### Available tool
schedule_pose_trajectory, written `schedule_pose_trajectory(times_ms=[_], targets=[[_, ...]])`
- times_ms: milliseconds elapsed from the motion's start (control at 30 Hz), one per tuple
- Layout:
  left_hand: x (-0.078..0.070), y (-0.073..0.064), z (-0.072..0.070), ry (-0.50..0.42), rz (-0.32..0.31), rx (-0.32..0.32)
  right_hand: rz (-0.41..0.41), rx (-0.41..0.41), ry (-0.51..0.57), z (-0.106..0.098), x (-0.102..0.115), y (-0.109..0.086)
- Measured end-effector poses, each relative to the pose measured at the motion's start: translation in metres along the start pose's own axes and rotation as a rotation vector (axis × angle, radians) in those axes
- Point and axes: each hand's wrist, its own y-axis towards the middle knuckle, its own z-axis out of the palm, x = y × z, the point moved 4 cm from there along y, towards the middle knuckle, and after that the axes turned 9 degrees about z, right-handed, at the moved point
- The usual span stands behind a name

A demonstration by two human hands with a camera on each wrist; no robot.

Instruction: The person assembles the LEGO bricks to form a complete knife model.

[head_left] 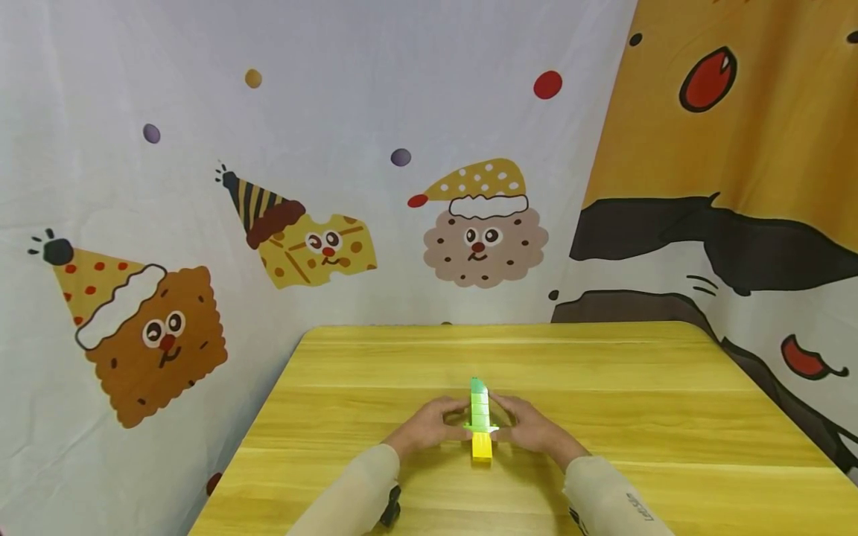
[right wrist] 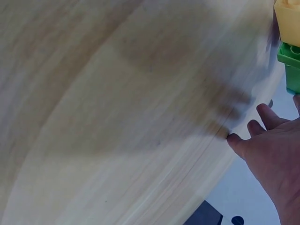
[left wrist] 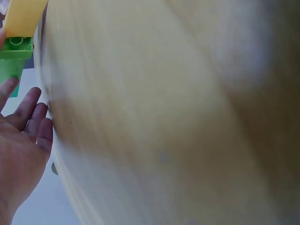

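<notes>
A toy knife built of plastic blocks is held between both hands over the wooden table, its green blade pointing away and its yellow handle toward me. My left hand pinches it from the left, thumb by the green crosspiece and index finger along the blade. From the right, my right hand pinches it in much the same way. In the left wrist view the yellow handle and green crosspiece show at the top left corner. The right wrist view cuts off the yellow handle at its edge, and the right thumb is hidden there.
The wooden table spreads around the hands, with rounded far corners. Behind it hangs a white cloth printed with cartoon snacks in party hats. A dark strap sits at the left sleeve.
</notes>
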Motion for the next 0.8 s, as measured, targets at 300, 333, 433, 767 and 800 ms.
schedule_pose_trajectory(times_ms=[300, 333, 433, 767, 800], targets=[[-0.0025, 0.0012, -0.0008, 0.145, 0.008, 0.037, 0.066, -0.023, -0.12, 0.0051, -0.0052, 0.0004], [-0.0024, 0.0013, -0.0006, 0.155, 0.008, 0.04, 0.074, -0.023, -0.123, 0.0054, -0.0057, 0.0006], [-0.0027, 0.0015, 0.0, 0.159, 0.01, 0.044, 0.092, -0.027, -0.11, 0.0052, -0.0068, 0.0009], [-0.0048, -0.0007, -0.0022, 0.093, 0.017, 0.005, 0.134, -0.089, -0.053, 0.0003, -0.0091, -0.0009], [-0.0044, -0.001, -0.0033, 0.081, 0.013, -0.004, 0.135, -0.101, -0.054, -0.0007, -0.0091, -0.0012]])
